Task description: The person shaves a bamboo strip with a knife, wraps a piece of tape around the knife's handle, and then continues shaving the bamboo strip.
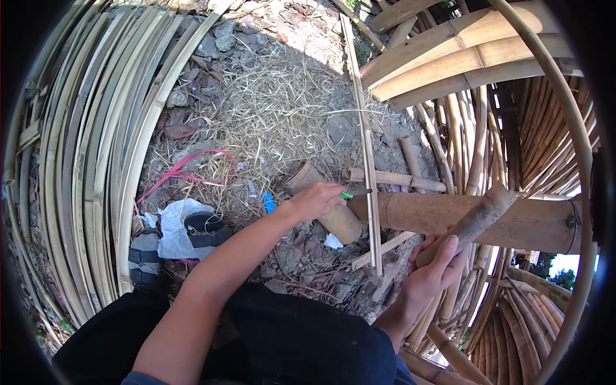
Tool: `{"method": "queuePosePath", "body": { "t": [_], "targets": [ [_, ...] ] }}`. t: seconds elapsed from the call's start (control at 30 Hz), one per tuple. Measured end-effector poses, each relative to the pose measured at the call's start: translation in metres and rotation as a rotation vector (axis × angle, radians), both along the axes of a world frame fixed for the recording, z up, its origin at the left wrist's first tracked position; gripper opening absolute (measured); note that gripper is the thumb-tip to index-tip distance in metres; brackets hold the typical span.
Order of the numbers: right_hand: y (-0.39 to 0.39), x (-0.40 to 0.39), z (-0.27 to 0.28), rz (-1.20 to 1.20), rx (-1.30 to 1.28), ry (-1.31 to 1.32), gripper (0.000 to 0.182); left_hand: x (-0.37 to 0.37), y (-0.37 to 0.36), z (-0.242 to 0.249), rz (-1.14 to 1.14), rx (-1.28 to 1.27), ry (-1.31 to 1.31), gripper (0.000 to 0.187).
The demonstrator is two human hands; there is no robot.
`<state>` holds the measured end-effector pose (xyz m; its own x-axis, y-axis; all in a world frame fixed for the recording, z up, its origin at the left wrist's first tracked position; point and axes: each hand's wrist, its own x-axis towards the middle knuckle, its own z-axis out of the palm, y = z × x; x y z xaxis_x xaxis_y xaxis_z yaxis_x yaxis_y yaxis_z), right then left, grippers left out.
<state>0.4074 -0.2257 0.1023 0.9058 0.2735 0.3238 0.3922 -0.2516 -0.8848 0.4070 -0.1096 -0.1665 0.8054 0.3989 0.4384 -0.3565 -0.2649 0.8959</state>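
My left hand (pixel 316 203) is closed round the green handle of a knife (pixel 347 194). The knife's short dark blade (pixel 362 192) points right and overlaps a long thin bamboo strip (pixel 366 144). That strip lies across the near end of a thick bamboo pole (pixel 423 212). In my right hand (pixel 436 269) is a short, thick piece of wood (pixel 476 219), tilted up to the right in front of the pole, with my thumb along it. Below my left hand a short bamboo stump (pixel 341 226) stands on the ground.
Bundled bamboo strips (pixel 96 128) curve down the left side. Shavings (pixel 276 96) cover the ground ahead. Pink twine (pixel 186 172), a white plastic bag (pixel 174 226) and a blue object (pixel 269 203) lie near my left arm. Split bamboo (pixel 462 54) stands at upper right.
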Motion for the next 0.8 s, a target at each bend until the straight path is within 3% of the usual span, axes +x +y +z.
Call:
{"method": "queuePosePath", "body": {
  "t": [0.1,0.13,0.17,0.23,0.33,0.37,0.43,0.5,0.57,0.6,0.63,0.7,0.77,0.8],
  "targets": [
    [-0.011,-0.003,-0.041,0.15,-0.132,-0.197,0.026,0.002,0.005,0.008,-0.015,0.081,0.022,0.023],
    [-0.011,-0.003,-0.046,0.118,-0.685,-0.437,0.027,0.002,0.006,0.01,-0.056,0.097,0.055,0.023],
    [-0.011,-0.003,-0.045,0.205,-0.935,-0.173,0.025,0.005,0.005,0.007,-0.049,0.099,0.049,0.023],
    [-0.014,0.0,-0.021,0.031,-0.773,0.008,0.036,0.009,-0.001,-0.005,-0.019,0.082,0.024,0.024],
    [-0.007,-0.007,0.0,-0.01,-0.124,-0.194,0.029,0.007,0.0,-0.002,-0.043,0.1,0.042,0.024],
    [-0.005,-0.007,-0.009,-0.013,-0.12,-0.201,0.029,0.007,0.001,0.0,-0.044,0.105,0.035,0.024],
    [-0.003,-0.005,-0.034,0.142,-0.877,-0.128,0.025,0.005,0.001,0.005,0.002,0.113,0.049,0.024],
    [-0.015,0.006,-0.037,0.171,-0.854,-0.154,0.028,0.008,0.004,0.005,0.004,0.125,0.039,0.024],
    [-0.012,-0.009,0.002,0.036,-0.292,0.103,0.036,0.001,-0.005,-0.005,-0.008,0.105,0.064,0.025],
    [-0.014,-0.007,0.0,0.045,-0.157,-0.033,0.037,0.003,-0.004,-0.006,-0.031,0.102,0.038,0.024],
    [-0.009,-0.007,-0.006,0.036,-0.149,-0.04,0.037,0.008,0.001,-0.003,-0.044,0.109,0.0,0.023],
    [0.003,-0.008,-0.024,0.153,-0.946,0.05,0.031,0.007,-0.003,0.002,-0.026,0.107,-0.013,0.023],
    [-0.009,0.002,-0.032,0.151,-0.897,-0.009,0.034,0.004,0.008,0.004,0.007,0.104,-0.005,0.023],
    [-0.014,0.008,-0.026,0.118,-0.626,-0.028,0.037,0.0,0.014,0.009,-0.023,0.127,0.044,0.021]
  ]
}}
